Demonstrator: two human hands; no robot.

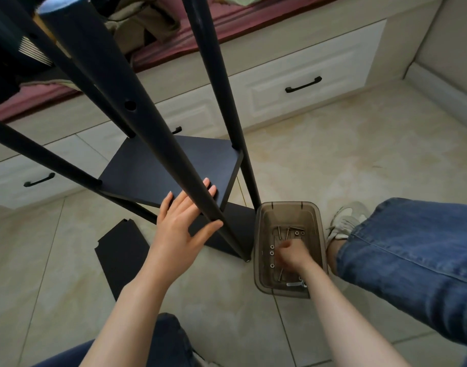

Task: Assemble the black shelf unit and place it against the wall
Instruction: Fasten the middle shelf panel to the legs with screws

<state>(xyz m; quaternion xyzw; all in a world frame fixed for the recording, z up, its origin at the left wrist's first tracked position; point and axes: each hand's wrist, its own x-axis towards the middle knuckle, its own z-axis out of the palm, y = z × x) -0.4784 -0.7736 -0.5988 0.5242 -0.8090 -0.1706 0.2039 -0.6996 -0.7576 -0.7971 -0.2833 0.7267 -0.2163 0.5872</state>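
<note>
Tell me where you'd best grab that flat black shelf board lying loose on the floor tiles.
The loose black shelf board lies flat and thin, so fingers must slide under an edge. Probably best is its left edge, approached from the left over open floor, because the right side sits close to the black shelf frame.

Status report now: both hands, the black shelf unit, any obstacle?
Left hand open against front pole of black shelf unit. Right hand curled inside brown translucent plastic bin of screws, blurred. Loose black board on floor beside unit.
</note>
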